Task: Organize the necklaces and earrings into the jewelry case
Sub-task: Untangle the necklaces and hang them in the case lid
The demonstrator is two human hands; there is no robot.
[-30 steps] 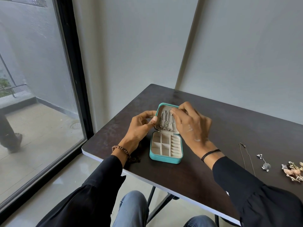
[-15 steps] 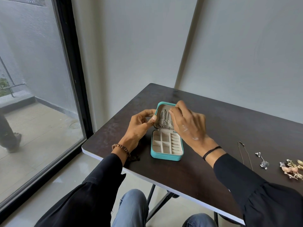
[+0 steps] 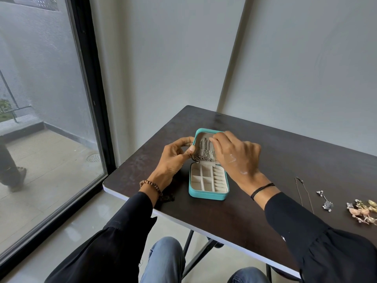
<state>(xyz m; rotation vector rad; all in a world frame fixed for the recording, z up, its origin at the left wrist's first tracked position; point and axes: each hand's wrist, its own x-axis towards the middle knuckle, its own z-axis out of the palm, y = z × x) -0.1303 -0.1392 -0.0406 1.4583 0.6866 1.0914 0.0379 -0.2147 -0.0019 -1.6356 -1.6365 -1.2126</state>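
Note:
A small teal jewelry case (image 3: 206, 194) stands open on the dark table (image 3: 285, 152), its cream tray of compartments bare. Several silver necklaces (image 3: 205, 152) hang inside the raised lid. My left hand (image 3: 175, 158) grips the lid's left edge with thumb and fingers. My right hand (image 3: 234, 156) is at the top of the lid, fingertips pinched on the necklace chains near the hooks. A thin chain necklace (image 3: 304, 193), a silver earring (image 3: 325, 201) and a pile of pink and gold earrings (image 3: 363, 211) lie on the table at the right.
The table's near edge is white-trimmed. A glass door with a black frame (image 3: 91, 99) stands to the left, with a person's leg (image 3: 10, 170) outside. My knees in jeans (image 3: 167, 260) are under the table.
My right hand has slid up from the middle of the lid to its top edge. My left hand keeps hold of the lid. The case has not moved on the table.

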